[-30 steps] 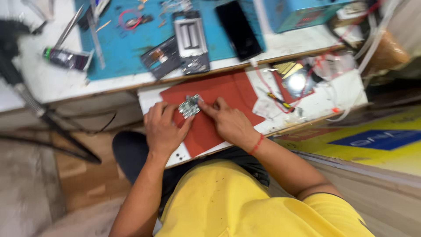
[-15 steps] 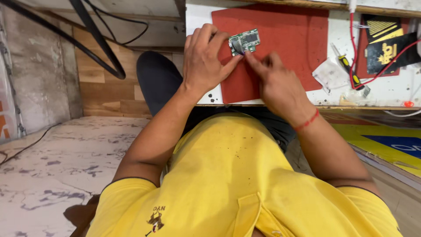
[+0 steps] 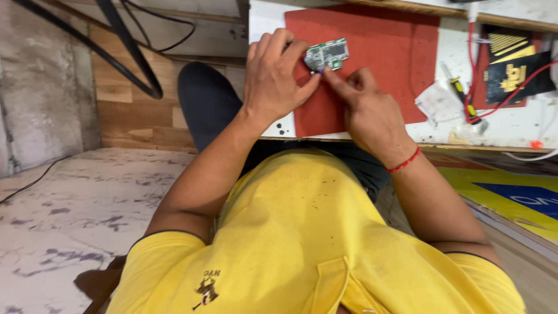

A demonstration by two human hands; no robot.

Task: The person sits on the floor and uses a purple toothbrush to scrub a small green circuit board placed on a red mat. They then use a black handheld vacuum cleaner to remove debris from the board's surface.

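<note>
Seated at a low white workbench (image 3: 511,125), you pinch one small green printed circuit board (image 3: 326,54) between both hands above one red rectangular rubber mat (image 3: 383,64). Your left hand (image 3: 273,78) closes its fingers over the board's left edge, thumb pressed up against its lower corner, so that hand has a firm hold of it. Your right hand (image 3: 366,107) is curled nearly shut, its forefinger stretched out to touch the board's lower edge; whether that hand truly grips the board or only steadies it cannot be told. The board sits near the mat's upper left corner, tilted slightly, and whether it rests on the mat or is lifted just clear of it is unclear.

One red thread bracelet (image 3: 404,161) circles your right wrist. To the right of the mat lie one screwdriver with a yellow and black handle (image 3: 462,96), one crumpled clear plastic wrapper (image 3: 437,100) and one black and gold card (image 3: 514,70), crossed by one red wire (image 3: 500,87). Two black cables (image 3: 125,49) loop across the wooden panel at the left. Your yellow collared shirt (image 3: 314,244) fills the foreground.
</note>
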